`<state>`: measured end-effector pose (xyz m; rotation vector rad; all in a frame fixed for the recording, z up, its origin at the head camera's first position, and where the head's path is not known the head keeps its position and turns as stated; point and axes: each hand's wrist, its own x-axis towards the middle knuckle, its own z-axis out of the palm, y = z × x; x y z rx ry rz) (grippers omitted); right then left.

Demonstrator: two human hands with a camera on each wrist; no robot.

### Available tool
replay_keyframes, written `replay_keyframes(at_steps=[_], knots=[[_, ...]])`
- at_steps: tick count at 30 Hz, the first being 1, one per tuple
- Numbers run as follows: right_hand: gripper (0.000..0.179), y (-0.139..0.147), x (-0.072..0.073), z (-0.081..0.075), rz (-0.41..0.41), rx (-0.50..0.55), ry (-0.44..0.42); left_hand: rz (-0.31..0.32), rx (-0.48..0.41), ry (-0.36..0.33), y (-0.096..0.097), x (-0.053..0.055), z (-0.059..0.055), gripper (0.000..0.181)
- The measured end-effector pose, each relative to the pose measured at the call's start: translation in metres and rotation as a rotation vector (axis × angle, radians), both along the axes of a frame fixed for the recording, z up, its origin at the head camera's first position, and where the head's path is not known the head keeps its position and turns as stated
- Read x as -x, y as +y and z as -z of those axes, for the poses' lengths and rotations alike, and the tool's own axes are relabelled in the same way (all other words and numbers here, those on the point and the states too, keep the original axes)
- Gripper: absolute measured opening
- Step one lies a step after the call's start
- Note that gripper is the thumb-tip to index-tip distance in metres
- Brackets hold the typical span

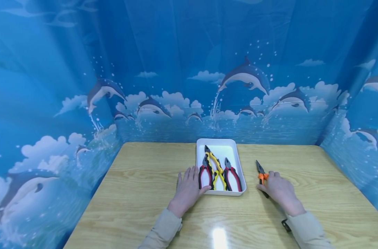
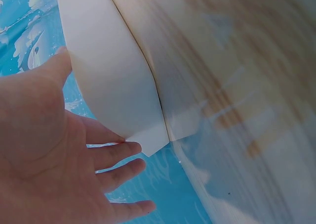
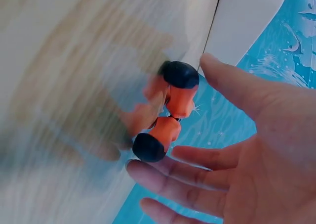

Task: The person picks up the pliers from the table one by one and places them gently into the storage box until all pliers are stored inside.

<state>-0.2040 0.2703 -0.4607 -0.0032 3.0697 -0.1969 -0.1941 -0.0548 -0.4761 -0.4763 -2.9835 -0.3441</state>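
Note:
A white tray (image 1: pixel 226 150) stands mid-table and holds three pliers: a red-black pair (image 1: pixel 204 173) on the left, a yellow-black pair (image 1: pixel 216 166) in the middle, and another red-black pair (image 1: pixel 233 174) on the right. My left hand (image 1: pixel 189 188) lies flat on the table against the tray's left front corner, fingers straight; the left wrist view shows this hand (image 2: pixel 74 135) beside the tray wall (image 2: pixel 108 70). Orange-black pliers (image 1: pixel 261 171) lie on the table right of the tray. My right hand (image 1: pixel 277 188) hovers over their handles (image 3: pixel 170 110), fingers (image 3: pixel 197 159) spread and not closed round them.
The wooden table (image 1: pixel 145 180) is walled on three sides by a blue dolphin-print curtain (image 1: pixel 176 86). Bare tabletop lies left of the tray and at the front. Both wrist views are blurred by motion.

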Motion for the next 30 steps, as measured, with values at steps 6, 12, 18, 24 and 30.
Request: replay_keyframes(at_steps=[6,12,18,24,30], knots=[[0.074,-0.0037,0.0026,0.001,0.034,-0.038,-0.042,-0.004,0.009,0.001,0.0004,-0.0002,0.0003,0.087],[0.065,-0.0037,0.0063,-0.0008,0.049,-0.014,-0.055,-0.01,0.017,-0.001,0.0008,-0.0001,-0.0002,0.087],[0.051,-0.0002,0.0068,-0.0017,0.05,0.009,-0.026,-0.002,0.01,0.004,0.0002,0.0001,-0.0007,0.087],[0.051,0.0001,0.0088,-0.0031,0.062,0.035,-0.006,0.001,0.009,0.01,0.0001,0.0009,0.0007,0.087],[0.057,-0.0025,0.0083,-0.0044,0.067,0.03,0.067,-0.001,0.002,-0.006,0.0,-0.0006,-0.0019,0.087]])
